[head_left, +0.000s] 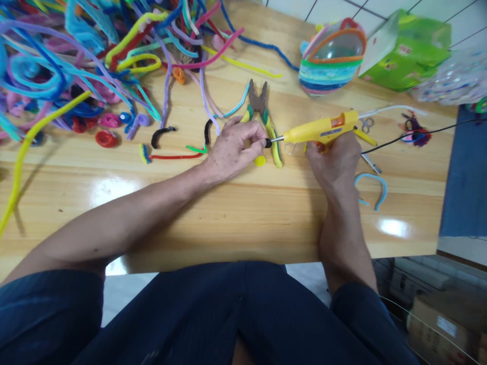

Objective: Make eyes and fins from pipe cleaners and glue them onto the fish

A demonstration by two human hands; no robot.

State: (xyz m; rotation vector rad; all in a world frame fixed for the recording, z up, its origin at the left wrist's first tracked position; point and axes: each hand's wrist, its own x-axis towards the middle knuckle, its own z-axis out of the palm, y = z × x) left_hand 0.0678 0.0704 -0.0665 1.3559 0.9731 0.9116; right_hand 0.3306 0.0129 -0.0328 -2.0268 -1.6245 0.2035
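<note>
My right hand [337, 157] is closed around the handle of a yellow glue gun [317, 129], which points left with a white glue stick [384, 110] in its back end. My left hand [239, 147] pinches a small black piece [268, 143], and the gun's nozzle meets it or comes very close. Part of the piece is hidden by my fingers. Pliers [258, 99] with yellow-green handles lie open beneath and beside my left hand. A small yellow disc [260, 160] rests just below the fingertips.
Tangled pipe cleaners [83, 66] fill the far left. A striped basket-like craft [331, 61] and a green box [409, 50] stand at the back right. Short pieces lie left of my hand, including a red pipe cleaner [177, 157]. A black cord [411, 135] runs off right.
</note>
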